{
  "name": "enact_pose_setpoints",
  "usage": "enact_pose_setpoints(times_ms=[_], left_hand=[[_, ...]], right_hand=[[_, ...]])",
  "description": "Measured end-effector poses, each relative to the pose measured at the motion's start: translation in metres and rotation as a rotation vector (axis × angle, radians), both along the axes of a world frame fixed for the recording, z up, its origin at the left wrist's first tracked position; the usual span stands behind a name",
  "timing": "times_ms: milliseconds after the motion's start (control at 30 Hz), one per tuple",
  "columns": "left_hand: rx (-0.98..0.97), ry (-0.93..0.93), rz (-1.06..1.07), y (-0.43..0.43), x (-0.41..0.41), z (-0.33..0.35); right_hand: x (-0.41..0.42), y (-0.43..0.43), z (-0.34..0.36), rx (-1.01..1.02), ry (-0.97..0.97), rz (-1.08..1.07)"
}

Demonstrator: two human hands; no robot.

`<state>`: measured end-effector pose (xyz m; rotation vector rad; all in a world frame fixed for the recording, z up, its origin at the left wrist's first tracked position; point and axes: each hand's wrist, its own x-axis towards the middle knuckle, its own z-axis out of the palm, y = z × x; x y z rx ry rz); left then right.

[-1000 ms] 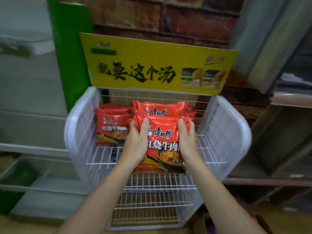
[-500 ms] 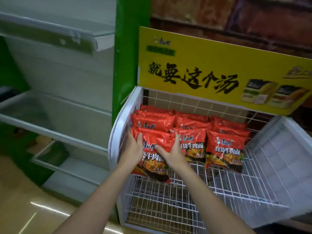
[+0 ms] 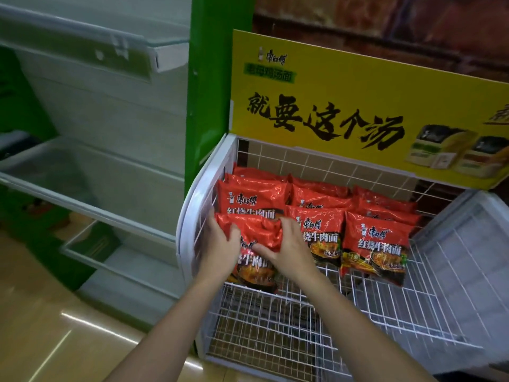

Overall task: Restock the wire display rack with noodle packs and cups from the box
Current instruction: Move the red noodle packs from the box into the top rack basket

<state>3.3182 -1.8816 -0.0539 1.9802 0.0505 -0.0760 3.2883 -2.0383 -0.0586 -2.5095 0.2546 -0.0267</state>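
A red noodle pack (image 3: 254,253) stands at the front of the left row on the top shelf of the white wire display rack (image 3: 316,299). My left hand (image 3: 220,244) holds its left edge, against the rack's side panel. My right hand (image 3: 286,248) grips its upper right corner and presses on its face. Behind it another red pack (image 3: 252,201) leans upright. Two more rows of red packs fill the shelf, the middle row (image 3: 319,230) and the right row (image 3: 376,245). The box is out of view.
A yellow sign (image 3: 358,111) tops the rack. A green post (image 3: 214,78) stands at its left, beside bare white shelves (image 3: 91,175). The rack's right side panel (image 3: 473,257) and a lower wire shelf (image 3: 270,334) are visible. A shiny floor (image 3: 41,312) lies below left.
The view swung from the middle row to the left end of the shelf. Both hands now hold a pack in the left row, and my right hand has slid onto its face.
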Motion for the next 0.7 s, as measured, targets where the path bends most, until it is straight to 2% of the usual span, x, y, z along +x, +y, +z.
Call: enact_pose_setpoints(times_ms=[67, 167, 233, 300, 367, 433, 467, 567, 600, 700], left_hand=[[0.176, -0.168, -0.045, -0.002, -0.01, -0.002], [0.62, -0.498, -0.184, -0.012, -0.008, 0.007], [0.762, -0.503, -0.313, -0.013, 0.001, 0.013], [0.789, -0.47, -0.368, -0.009, 0.007, 0.015], [0.799, -0.524, -0.372, -0.004, 0.008, 0.014], [0.79, -0.596, -0.351, -0.002, 0.004, 0.012], [0.79, -0.612, -0.347, -0.001, 0.002, 0.011], [0.767, -0.645, -0.328, 0.003, -0.005, 0.008], [0.758, -0.665, -0.323, 0.005, -0.005, 0.007], [0.719, -0.68, -0.323, 0.009, -0.003, 0.004]], right_hand=[[-0.002, -0.001, 0.0, -0.008, 0.071, 0.041], [0.004, -0.011, 0.024, 0.019, 0.239, 0.122], [0.011, -0.022, 0.048, -0.075, 0.316, 0.181], [0.017, -0.03, 0.067, -0.113, 0.209, 0.143], [0.025, -0.031, 0.076, -0.132, -0.042, 0.038], [0.039, -0.027, 0.074, -0.331, -0.258, 0.057], [0.045, -0.023, 0.07, -0.425, -0.283, 0.12], [0.059, -0.012, 0.049, -0.564, -0.111, 0.3], [0.062, -0.011, 0.044, -0.557, -0.076, 0.314], [0.065, -0.017, 0.044, -0.347, -0.044, 0.282]])
